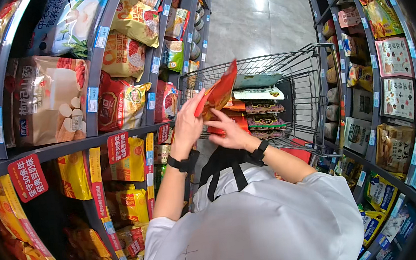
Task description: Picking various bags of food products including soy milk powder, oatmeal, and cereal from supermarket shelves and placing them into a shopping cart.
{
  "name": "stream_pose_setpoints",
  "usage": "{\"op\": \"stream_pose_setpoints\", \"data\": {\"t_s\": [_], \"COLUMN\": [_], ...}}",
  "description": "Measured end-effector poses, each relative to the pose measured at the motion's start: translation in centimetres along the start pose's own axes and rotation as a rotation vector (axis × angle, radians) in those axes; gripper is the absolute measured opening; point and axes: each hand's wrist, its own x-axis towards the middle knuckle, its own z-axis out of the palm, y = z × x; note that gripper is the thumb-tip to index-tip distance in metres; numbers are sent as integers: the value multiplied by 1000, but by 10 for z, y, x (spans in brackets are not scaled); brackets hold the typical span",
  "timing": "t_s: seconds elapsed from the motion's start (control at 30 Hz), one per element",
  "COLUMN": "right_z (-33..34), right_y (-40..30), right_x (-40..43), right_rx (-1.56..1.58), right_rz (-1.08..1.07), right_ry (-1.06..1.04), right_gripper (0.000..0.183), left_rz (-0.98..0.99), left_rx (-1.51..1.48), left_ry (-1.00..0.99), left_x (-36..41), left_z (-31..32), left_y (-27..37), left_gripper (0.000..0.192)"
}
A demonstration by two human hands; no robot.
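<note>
My left hand [188, 122] grips a red and orange pouch [221, 87] by its near edge, holding it on edge above a wire shopping cart [303, 83]. My right hand [232, 133] is spread at the pouch's lower end; its fingertips reach the pouch or come very close. Inside the cart lie several purple bags [265, 120] with see-through parts. Beside these are red-orange packets [235, 123], partly hidden under my right hand. A white packet [259, 94] and a pale green packet [257, 80] lie further forward.
On my left, shelves [93, 92] hold bagged foods, with yellow packets [131, 207] on the lower tiers and red signs [28, 177] jutting from the shelf edge. Another shelf [375, 76] of packaged food runs along the right. Grey floor [257, 20] extends ahead between them.
</note>
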Motion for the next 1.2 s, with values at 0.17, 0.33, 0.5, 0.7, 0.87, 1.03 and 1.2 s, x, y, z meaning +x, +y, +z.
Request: {"op": "stream_pose_setpoints", "data": {"t_s": [0.17, 0.33, 0.5, 0.7, 0.87, 1.03, 1.2], "right_z": [-56, -86, -81, -44, -13, -2, -2], "right_y": [21, 31, 38, 84, 137, 191, 199], "right_x": [45, 72, 89, 99, 95, 85, 107], "right_rx": [-248, -463, -534, -580, -601, -655, -618], "right_rz": [8, 157, 302, 492, 586, 663, 697], "right_ry": [549, 304, 431, 334, 161, -7, -14], "right_gripper": [56, 40, 5, 16, 19, 20, 19], "left_rz": [62, 262, 315, 187, -5, -265, -323], "left_rx": [292, 283, 258, 169, 7, -115, -82], "left_ry": [-230, -342, -300, -208, -137, -260, -212], "left_x": [23, 51, 77, 72, 39, 28, 37], "left_z": [-17, -21, -13, 42, 82, 104, 119], "left_y": [-39, -70, -111, -197, -250, -258, -275], "left_gripper": [67, 70, 65, 66, 49, 36, 34]}}
